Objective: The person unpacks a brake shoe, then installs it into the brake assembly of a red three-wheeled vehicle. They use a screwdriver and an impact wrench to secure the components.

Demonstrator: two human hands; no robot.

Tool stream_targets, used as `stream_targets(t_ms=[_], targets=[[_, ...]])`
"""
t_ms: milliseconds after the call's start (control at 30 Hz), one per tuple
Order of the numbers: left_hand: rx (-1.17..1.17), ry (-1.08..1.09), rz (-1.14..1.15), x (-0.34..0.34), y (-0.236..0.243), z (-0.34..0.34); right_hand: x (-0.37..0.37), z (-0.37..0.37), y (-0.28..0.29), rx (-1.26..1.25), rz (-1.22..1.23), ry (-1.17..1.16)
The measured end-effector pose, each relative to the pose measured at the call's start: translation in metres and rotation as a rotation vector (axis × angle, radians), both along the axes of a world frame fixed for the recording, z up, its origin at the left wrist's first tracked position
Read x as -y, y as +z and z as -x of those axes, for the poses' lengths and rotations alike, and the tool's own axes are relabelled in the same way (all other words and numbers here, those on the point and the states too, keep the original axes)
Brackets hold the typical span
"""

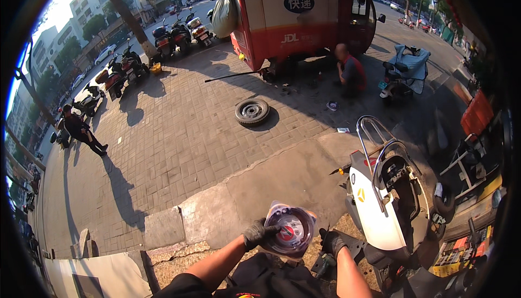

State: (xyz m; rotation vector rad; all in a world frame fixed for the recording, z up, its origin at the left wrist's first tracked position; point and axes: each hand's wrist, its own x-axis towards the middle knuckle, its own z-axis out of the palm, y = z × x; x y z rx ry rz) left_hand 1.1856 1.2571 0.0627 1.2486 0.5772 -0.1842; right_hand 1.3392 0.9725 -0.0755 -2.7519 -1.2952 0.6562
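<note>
Both my hands wear black gloves. My left hand (259, 234) grips the left side of a round part wrapped in clear plastic (293, 228), dark with a pale centre and a red mark. My right hand (331, 241) is at the package's lower right edge; whether it grips it is hard to tell. A white scooter (380, 203) with its seat removed and a chrome rear rack stands just right of my hands.
A loose tyre (252, 111) lies on the brick paving. A person (350, 73) crouches beside a red delivery tricycle (298, 18). Another person (81, 130) walks at left near parked scooters (122, 70). A covered scooter (404, 73) stands at right. Tools and boxes (461, 246) lie at lower right.
</note>
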Motion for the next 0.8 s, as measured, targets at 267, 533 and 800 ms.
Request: stream_targets(t_ms=[267, 533, 800], targets=[[0.146, 0.150, 0.499, -0.055, 0.014, 0.001, -0.010, 0.027, 0.019, -0.502, 0.173, -0.807], [0.130, 0.109, 0.597, -0.093, 0.038, -0.019, -0.045, 0.013, 0.004, -0.397, 0.192, -0.869], [0.018, 0.106, 0.597, -0.127, 0.022, -0.044, -0.042, -0.009, -0.026, -0.386, 0.177, -0.941]])
